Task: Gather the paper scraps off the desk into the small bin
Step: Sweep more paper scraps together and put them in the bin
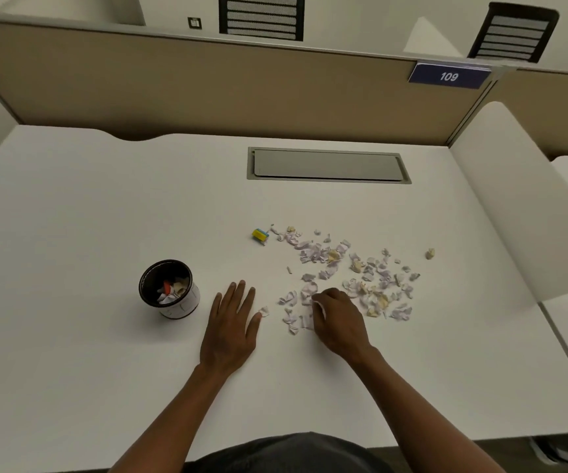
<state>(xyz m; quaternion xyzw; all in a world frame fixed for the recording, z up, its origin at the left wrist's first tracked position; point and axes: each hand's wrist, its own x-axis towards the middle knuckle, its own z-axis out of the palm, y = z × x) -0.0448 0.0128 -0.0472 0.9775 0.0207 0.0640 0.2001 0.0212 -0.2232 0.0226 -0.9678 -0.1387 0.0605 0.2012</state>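
Observation:
Several pale purple and yellowish paper scraps [361,274] lie scattered over the white desk [105,206], right of centre. One stray scrap [430,253] sits apart at the far right. The small round bin [170,288], dark inside with a white wall, stands to the left and holds some scraps and a red bit. My left hand [231,326] rests flat on the desk, fingers spread, with one scrap [264,311] at its thumb tip. My right hand [339,319] is curled at the near edge of the pile, fingers pinched on white scraps.
A small yellow and blue object [260,235] lies at the pile's far left. A grey cable hatch [327,164] is set into the desk further back. A beige partition [207,87] with a "109" sign [449,76] closes the back; a white side panel [521,199] closes the right.

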